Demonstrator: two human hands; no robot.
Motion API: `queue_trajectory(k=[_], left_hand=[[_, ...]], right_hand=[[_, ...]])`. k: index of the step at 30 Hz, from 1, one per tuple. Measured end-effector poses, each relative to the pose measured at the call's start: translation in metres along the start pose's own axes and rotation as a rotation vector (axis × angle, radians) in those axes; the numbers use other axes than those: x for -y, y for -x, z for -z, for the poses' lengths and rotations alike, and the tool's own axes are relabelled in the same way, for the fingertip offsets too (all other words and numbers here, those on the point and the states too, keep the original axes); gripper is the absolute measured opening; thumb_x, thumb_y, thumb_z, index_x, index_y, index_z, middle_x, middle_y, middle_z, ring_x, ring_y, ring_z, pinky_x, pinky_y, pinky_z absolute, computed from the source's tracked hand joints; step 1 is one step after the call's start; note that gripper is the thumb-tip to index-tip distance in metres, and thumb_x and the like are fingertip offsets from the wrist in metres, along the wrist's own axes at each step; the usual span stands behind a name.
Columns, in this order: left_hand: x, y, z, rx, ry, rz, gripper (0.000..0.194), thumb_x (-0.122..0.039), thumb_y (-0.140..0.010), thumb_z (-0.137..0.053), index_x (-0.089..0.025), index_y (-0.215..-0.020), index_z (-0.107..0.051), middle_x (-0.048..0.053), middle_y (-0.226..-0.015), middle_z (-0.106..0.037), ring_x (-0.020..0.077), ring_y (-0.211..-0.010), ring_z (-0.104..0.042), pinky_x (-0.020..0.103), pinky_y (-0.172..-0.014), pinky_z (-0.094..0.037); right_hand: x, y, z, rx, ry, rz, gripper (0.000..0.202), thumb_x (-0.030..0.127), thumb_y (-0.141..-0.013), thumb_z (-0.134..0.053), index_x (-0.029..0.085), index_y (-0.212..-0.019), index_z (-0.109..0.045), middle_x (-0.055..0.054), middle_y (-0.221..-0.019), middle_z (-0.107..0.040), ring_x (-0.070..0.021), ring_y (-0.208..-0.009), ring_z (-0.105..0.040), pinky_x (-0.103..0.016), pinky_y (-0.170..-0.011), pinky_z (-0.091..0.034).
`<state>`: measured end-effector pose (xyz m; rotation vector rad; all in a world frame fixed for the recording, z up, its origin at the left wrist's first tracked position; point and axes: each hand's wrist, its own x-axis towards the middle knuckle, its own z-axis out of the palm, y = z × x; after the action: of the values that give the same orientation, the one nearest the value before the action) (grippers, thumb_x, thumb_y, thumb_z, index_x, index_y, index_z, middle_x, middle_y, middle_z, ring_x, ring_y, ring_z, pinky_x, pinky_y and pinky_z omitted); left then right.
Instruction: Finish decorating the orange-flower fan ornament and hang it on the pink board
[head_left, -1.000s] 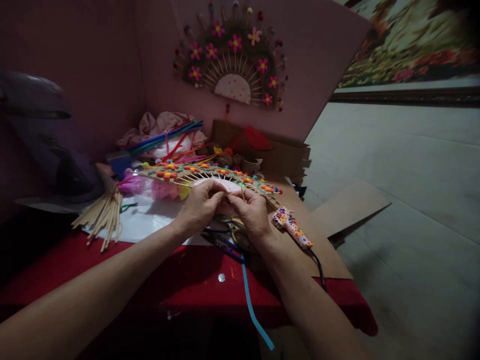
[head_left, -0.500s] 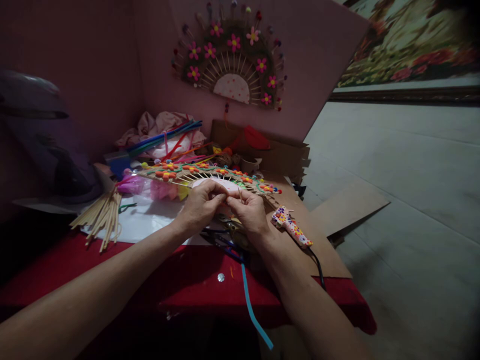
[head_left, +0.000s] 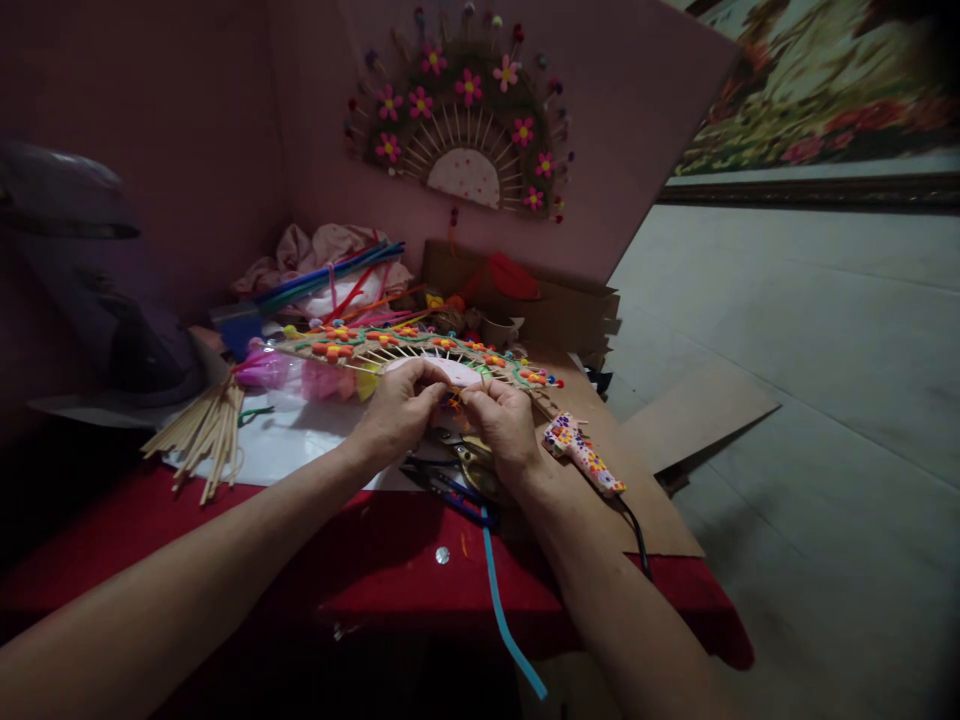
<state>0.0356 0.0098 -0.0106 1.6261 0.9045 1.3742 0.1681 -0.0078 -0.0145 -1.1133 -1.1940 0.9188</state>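
Note:
My left hand (head_left: pixel 405 403) and my right hand (head_left: pixel 501 418) are close together at the lower edge of a half-round fan (head_left: pixel 450 345) with orange flowers, thin sticks and a pale centre. Fingers and thumb are pinched together on both hands. What they hold is too small to make out; a bit of orange strand shows between them. Under the hands lie blue-handled scissors (head_left: pixel 450 490) and a brass-coloured tool (head_left: pixel 478 470). A blue strip (head_left: pixel 499 600) hangs over the table's front edge.
Wooden sticks (head_left: pixel 202 440) fan out at the left on white paper. A flower-patterned glue gun (head_left: pixel 585 455) with a black cord rests on cardboard (head_left: pixel 637 500) at the right. Pipe cleaners (head_left: pixel 330 275) and cloth are piled behind. Another fan (head_left: pixel 465 120) is on the wall.
The hands have parted slightly at the fingertips, my right hand shifting a little to the right. Orange strand now shows between them.

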Motion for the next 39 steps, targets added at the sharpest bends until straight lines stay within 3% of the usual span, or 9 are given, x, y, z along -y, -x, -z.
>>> queue_trajectory(k=[10, 15, 19, 23, 26, 33, 39], left_hand=[[-0.004, 0.001, -0.003, 0.066, 0.177, 0.146, 0.007, -0.018, -0.073, -0.056, -0.020, -0.075, -0.049, -0.008, -0.042, -0.049, 0.0067, -0.029, -0.039, 0.018, -0.032, -0.028], [-0.008, 0.001, -0.002, 0.046, 0.168, 0.139, 0.005, -0.017, -0.072, -0.056, -0.019, -0.073, -0.051, -0.007, -0.042, -0.050, 0.0061, -0.030, -0.039, 0.018, -0.031, -0.028], [-0.008, 0.000, -0.002, 0.026, 0.192, 0.115, 0.005, -0.019, -0.071, -0.058, -0.018, -0.073, -0.053, -0.006, -0.042, -0.051, 0.0067, -0.032, -0.042, 0.018, -0.033, -0.030], [-0.005, 0.000, -0.002, 0.004, 0.163, 0.047, 0.009, -0.024, -0.070, -0.062, -0.018, -0.071, -0.055, -0.005, -0.047, -0.053, 0.0076, -0.037, -0.046, 0.019, -0.036, -0.035], [-0.003, 0.000, -0.002, -0.012, 0.120, -0.009, 0.010, -0.025, -0.068, -0.064, -0.018, -0.070, -0.057, -0.005, -0.049, -0.054, 0.0075, -0.040, -0.048, 0.018, -0.036, -0.035], [-0.006, 0.000, -0.002, 0.037, 0.242, 0.084, 0.011, -0.021, -0.066, -0.065, -0.017, -0.072, -0.056, -0.004, -0.053, -0.060, 0.0057, -0.032, -0.044, 0.017, -0.031, -0.032], [-0.008, -0.002, 0.001, -0.066, 0.157, 0.087, 0.015, -0.024, -0.070, -0.063, -0.015, -0.083, -0.062, -0.001, -0.062, -0.065, 0.0059, -0.034, -0.045, 0.019, -0.032, -0.033]], right_hand=[[0.001, 0.000, -0.001, -0.015, 0.085, 0.017, 0.014, 0.030, -0.061, -0.058, 0.017, -0.055, -0.056, 0.006, -0.046, -0.048, -0.0077, -0.044, -0.037, -0.022, -0.045, -0.029], [0.000, 0.000, -0.001, 0.020, 0.037, 0.014, 0.014, 0.030, -0.061, -0.061, 0.017, -0.058, -0.058, 0.007, -0.045, -0.046, -0.0071, -0.042, -0.035, -0.021, -0.042, -0.028], [0.003, 0.003, 0.000, 0.045, 0.003, 0.042, 0.021, 0.036, -0.069, -0.060, 0.016, -0.066, -0.064, 0.007, -0.046, -0.045, -0.0065, -0.041, -0.033, -0.021, -0.042, -0.028], [0.005, 0.007, -0.002, 0.080, 0.034, 0.106, 0.027, 0.043, -0.071, -0.065, 0.016, -0.071, -0.065, 0.003, -0.055, -0.054, -0.0087, -0.048, -0.044, -0.022, -0.048, -0.038], [0.003, 0.010, -0.003, 0.091, 0.080, 0.142, 0.022, 0.039, -0.071, -0.066, 0.018, -0.077, -0.064, 0.002, -0.063, -0.059, -0.0113, -0.053, -0.050, -0.024, -0.053, -0.042], [0.004, 0.008, -0.002, 0.001, 0.127, 0.143, 0.018, 0.035, -0.072, -0.060, 0.017, -0.070, -0.060, 0.005, -0.053, -0.050, -0.0084, -0.047, -0.039, -0.022, -0.046, -0.031], [0.003, 0.002, 0.001, -0.056, 0.013, 0.076, 0.014, 0.032, -0.066, -0.060, 0.019, -0.064, -0.055, 0.008, -0.046, -0.044, -0.0068, -0.042, -0.034, -0.021, -0.042, -0.027]])
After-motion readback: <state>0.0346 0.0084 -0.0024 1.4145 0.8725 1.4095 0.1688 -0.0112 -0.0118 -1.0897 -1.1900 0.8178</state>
